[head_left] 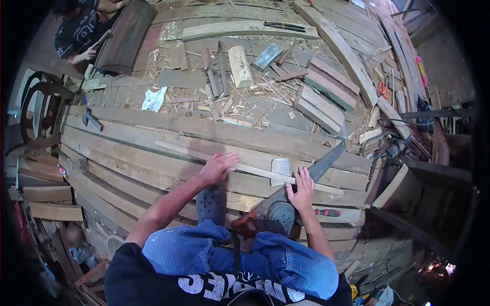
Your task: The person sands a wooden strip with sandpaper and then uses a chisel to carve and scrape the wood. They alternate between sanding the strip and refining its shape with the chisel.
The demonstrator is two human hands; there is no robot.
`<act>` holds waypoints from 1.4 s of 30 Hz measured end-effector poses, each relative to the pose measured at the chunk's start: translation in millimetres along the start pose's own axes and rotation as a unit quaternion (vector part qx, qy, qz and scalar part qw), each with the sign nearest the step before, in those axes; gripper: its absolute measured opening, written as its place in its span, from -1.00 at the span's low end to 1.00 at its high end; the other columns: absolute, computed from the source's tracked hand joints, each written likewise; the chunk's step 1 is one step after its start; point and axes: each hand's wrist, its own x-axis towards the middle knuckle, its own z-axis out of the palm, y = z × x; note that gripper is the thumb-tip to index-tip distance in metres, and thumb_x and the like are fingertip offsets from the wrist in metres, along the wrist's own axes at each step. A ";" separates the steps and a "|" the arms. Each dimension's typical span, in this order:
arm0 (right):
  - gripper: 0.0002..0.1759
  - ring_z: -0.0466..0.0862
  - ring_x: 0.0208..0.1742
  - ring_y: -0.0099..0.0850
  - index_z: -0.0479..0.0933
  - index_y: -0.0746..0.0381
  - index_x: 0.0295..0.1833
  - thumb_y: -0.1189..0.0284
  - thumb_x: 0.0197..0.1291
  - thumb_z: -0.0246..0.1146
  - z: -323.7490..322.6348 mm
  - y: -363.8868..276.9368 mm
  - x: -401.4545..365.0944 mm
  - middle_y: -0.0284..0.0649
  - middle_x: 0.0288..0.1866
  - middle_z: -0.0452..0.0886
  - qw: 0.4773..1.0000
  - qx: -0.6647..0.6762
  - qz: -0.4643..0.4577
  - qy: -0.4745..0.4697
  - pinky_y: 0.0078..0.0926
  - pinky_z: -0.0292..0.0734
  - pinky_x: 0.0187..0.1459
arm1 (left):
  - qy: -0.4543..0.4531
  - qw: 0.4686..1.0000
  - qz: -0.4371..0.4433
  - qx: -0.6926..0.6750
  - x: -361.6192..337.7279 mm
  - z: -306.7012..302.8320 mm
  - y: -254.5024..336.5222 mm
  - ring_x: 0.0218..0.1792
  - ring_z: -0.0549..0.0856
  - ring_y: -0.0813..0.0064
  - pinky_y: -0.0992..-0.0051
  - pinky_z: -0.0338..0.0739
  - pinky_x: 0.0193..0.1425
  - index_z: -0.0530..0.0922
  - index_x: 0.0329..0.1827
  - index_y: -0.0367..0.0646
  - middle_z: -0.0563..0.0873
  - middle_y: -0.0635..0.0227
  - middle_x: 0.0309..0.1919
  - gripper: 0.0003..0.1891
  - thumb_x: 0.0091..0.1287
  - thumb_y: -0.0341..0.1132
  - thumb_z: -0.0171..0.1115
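Observation:
A long thin wood strip lies across the planks in front of me. My left hand rests on it with its fingers stretched out to the right. Near the strip's right end, my right hand lies over it, fingers extended and thumb apart. A handsaw with an orange-brown handle lies slanted by my right foot, its blade passing beneath the strip and right hand. Just left of that hand is a small whitish block, partly under the strip.
A red-and-black screwdriver lies to the right. Beyond the planks are wood blocks, shavings, a white crumpled cloth and long pliers. A hammer-like tool sits at left. Another person handles a curved dark board.

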 end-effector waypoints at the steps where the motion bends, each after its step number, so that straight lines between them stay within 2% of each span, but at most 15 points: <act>1: -0.48 0.30 0.40 -0.07 0.49 0.30 0.10 0.27 0.04 0.34 -0.2 0.3 -0.1 -0.01 0.34 0.38 1.000 0.004 0.003 -0.006 -0.08 0.21 0.28 | -0.006 1.000 -0.004 -0.002 -0.6 -0.3 -0.4 0.33 0.43 0.39 0.28 0.32 0.28 0.50 0.22 -0.06 0.51 0.30 0.28 -0.61 0.32 -0.27 0.15; 5: -0.48 0.29 0.41 -0.06 0.48 0.29 0.12 0.28 0.04 0.33 0.2 -0.9 0.1 0.00 0.35 0.37 1.000 -0.002 0.012 -0.019 -0.04 0.19 0.29 | 0.010 1.000 -0.011 0.007 2.0 3.2 -0.6 0.33 0.44 0.42 0.29 0.34 0.25 0.53 0.18 -0.06 0.53 0.31 0.26 -0.64 0.32 -0.25 0.15; 11: -0.46 0.28 0.42 -0.05 0.47 0.30 0.12 0.30 0.02 0.34 11.5 2.5 3.3 0.03 0.34 0.37 1.000 0.004 0.000 -0.016 -0.02 0.17 0.30 | 0.045 0.998 0.053 -0.006 0.4 8.5 -5.5 0.30 0.48 0.40 0.34 0.34 0.26 0.55 0.14 -0.11 0.56 0.31 0.23 -0.64 0.30 -0.25 0.21; 14: -0.41 0.27 0.42 -0.07 0.45 0.30 0.16 0.24 0.03 0.34 -5.5 8.7 5.9 0.02 0.36 0.35 0.999 0.000 0.031 -0.027 0.01 0.14 0.32 | 0.039 0.999 0.021 0.001 0.9 -2.1 -0.8 0.28 0.49 0.38 0.31 0.37 0.24 0.54 0.15 -0.11 0.57 0.31 0.21 -0.64 0.30 -0.25 0.20; 16: -0.37 0.26 0.43 -0.10 0.42 0.29 0.21 0.17 0.07 0.30 -27.5 19.2 21.8 -0.01 0.39 0.32 0.991 -0.045 -0.083 -0.096 0.00 0.14 0.32 | 0.018 0.999 0.036 0.002 -0.7 -4.2 3.6 0.28 0.50 0.38 0.30 0.38 0.23 0.54 0.16 -0.09 0.57 0.31 0.20 -0.64 0.31 -0.26 0.18; 18: -0.35 0.29 0.42 -0.12 0.40 0.27 0.23 0.11 0.10 0.28 -56.3 44.1 51.6 0.01 0.35 0.36 0.980 -0.081 -0.119 -0.136 -0.01 0.19 0.31 | 0.031 0.999 0.030 0.017 1.6 -7.5 4.8 0.27 0.51 0.35 0.27 0.40 0.20 0.55 0.14 -0.10 0.58 0.28 0.20 -0.66 0.31 -0.28 0.17; 21: -0.31 0.30 0.40 -0.14 0.37 0.25 0.26 0.08 0.10 0.27 -57.8 94.3 83.3 -0.01 0.35 0.35 0.985 -0.131 -0.027 -0.105 -0.01 0.21 0.30 | 0.022 1.000 0.021 -0.007 3.1 -7.1 4.3 0.27 0.51 0.32 0.24 0.40 0.20 0.57 0.11 -0.11 0.59 0.27 0.19 -0.68 0.32 -0.28 0.17; 23: -0.28 0.46 0.27 -0.07 0.32 0.25 0.29 0.05 0.11 0.26 -77.1 104.0 111.4 0.06 0.23 0.47 0.982 -0.159 0.086 -0.047 -0.05 0.36 0.21 | 0.017 1.000 0.022 0.003 5.6 -10.9 9.9 0.26 0.51 0.31 0.22 0.41 0.18 0.57 0.10 -0.12 0.59 0.27 0.18 -0.69 0.32 -0.28 0.17; 24: -0.28 0.46 0.27 -0.07 0.32 0.25 0.29 0.05 0.11 0.26 -91.6 102.1 123.6 0.06 0.23 0.47 0.981 -0.166 0.095 -0.039 -0.05 0.36 0.21 | 0.014 1.000 0.001 0.010 5.6 -10.5 13.1 0.26 0.52 0.30 0.21 0.41 0.17 0.58 0.09 -0.12 0.60 0.27 0.17 -0.70 0.32 -0.27 0.17; 26: -0.26 0.59 0.08 0.02 0.26 0.27 0.32 0.04 0.15 0.23 -115.9 98.2 143.7 0.12 0.06 0.58 0.934 -0.154 0.214 -0.239 -0.11 0.49 0.10 | 0.016 1.000 0.010 0.011 6.7 -8.8 12.9 0.25 0.52 0.30 0.20 0.42 0.15 0.58 0.09 -0.13 0.60 0.26 0.17 -0.70 0.32 -0.27 0.18; 27: -0.19 0.67 -0.07 0.00 0.21 0.28 0.38 0.03 0.14 0.20 -118.8 107.1 145.8 0.05 -0.08 0.66 0.938 -0.196 0.167 -0.231 -0.13 0.57 0.00 | 0.016 1.000 0.003 0.011 6.2 -9.1 13.2 0.25 0.53 0.29 0.20 0.43 0.14 0.58 0.08 -0.13 0.61 0.25 0.16 -0.69 0.31 -0.27 0.20; 31: -0.15 0.65 0.02 -0.04 0.18 0.27 0.42 0.01 0.11 0.19 -152.1 119.0 175.8 0.07 0.02 0.62 0.904 -0.238 0.235 -0.266 -0.17 0.54 0.09 | 0.032 0.999 0.005 0.002 3.8 -7.5 11.8 0.25 0.53 0.27 0.19 0.44 0.13 0.58 0.07 -0.12 0.62 0.21 0.13 -0.69 0.28 -0.29 0.23; 34: -0.15 0.62 0.07 -0.04 0.20 0.28 0.41 0.01 0.10 0.20 -192.9 107.6 196.9 0.06 0.05 0.61 0.923 -0.245 0.229 -0.187 -0.19 0.50 0.15 | 0.035 0.998 0.049 -0.009 0.9 -2.7 -0.9 0.26 0.52 0.28 0.19 0.44 0.13 0.57 0.09 -0.12 0.62 0.21 0.13 -0.68 0.28 -0.28 0.22; 38: -0.17 0.56 0.17 -0.04 0.30 0.30 0.30 -0.02 0.05 0.27 -233.8 92.5 231.6 0.10 0.12 0.57 0.910 -0.215 0.327 -0.136 -0.20 0.44 0.22 | 0.035 0.998 0.051 0.016 1.0 -6.0 2.7 0.26 0.52 0.33 0.23 0.42 0.14 0.55 0.14 -0.12 0.61 0.23 0.16 -0.62 0.28 -0.22 0.22; 42: -0.22 0.56 0.18 -0.06 0.37 0.30 0.25 -0.04 0.06 0.26 -239.5 61.3 257.1 0.10 0.15 0.55 0.909 -0.194 0.333 -0.159 -0.22 0.44 0.22 | 0.039 0.998 0.046 0.027 -0.8 -3.5 -2.4 0.24 0.54 0.36 0.28 0.42 0.15 0.57 0.11 -0.12 0.59 0.26 0.18 -0.64 0.30 -0.18 0.19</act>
